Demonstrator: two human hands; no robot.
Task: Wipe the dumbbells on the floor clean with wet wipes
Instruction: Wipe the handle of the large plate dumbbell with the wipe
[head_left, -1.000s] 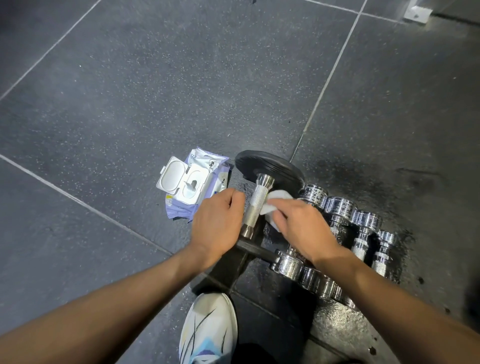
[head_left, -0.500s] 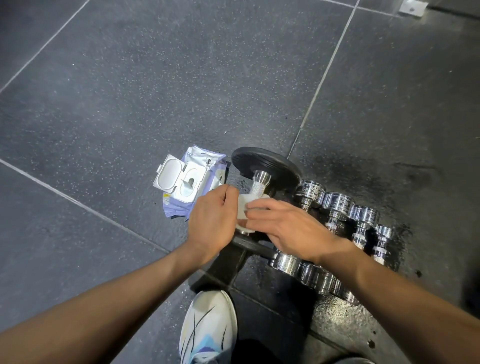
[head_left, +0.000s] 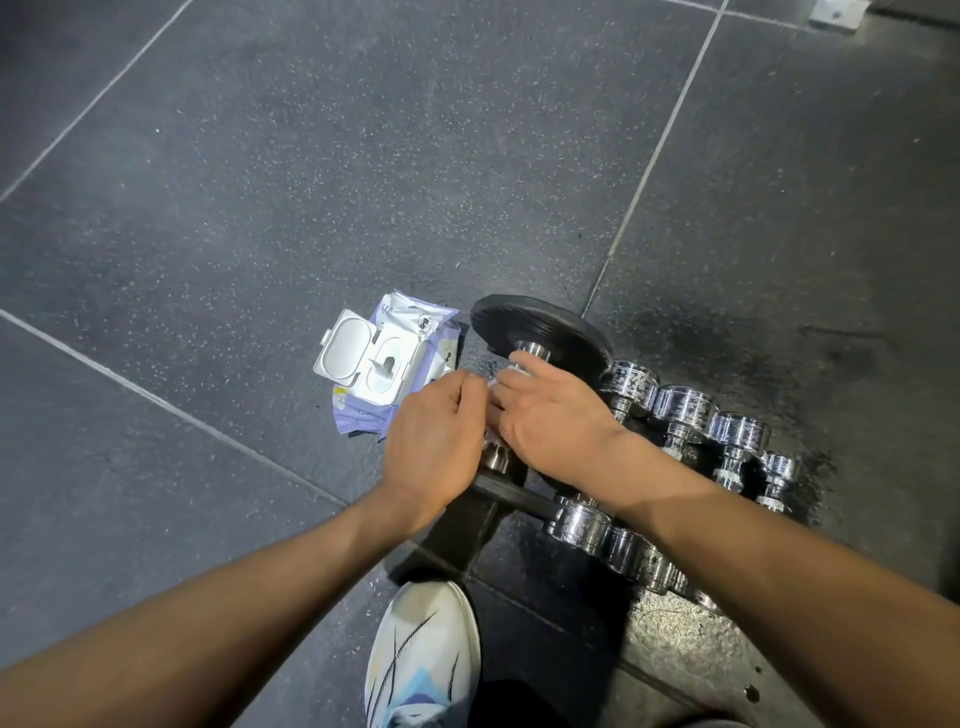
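Right hand squeezes the white wipe round the big dumbbell bar. My left hand grips that bar too. It lies on the floor beside the wipes pack.

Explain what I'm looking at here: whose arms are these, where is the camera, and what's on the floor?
No machine here: a person films from a head-worn camera looking down at their own arms. On the dark tiled floor lie an open pack of wet wipes, a big dumbbell with black plates, and a row of small chrome dumbbells. The left hand curls around the big dumbbell's handle; the right hand holds a white wet wipe against it. A white shoe shows below.
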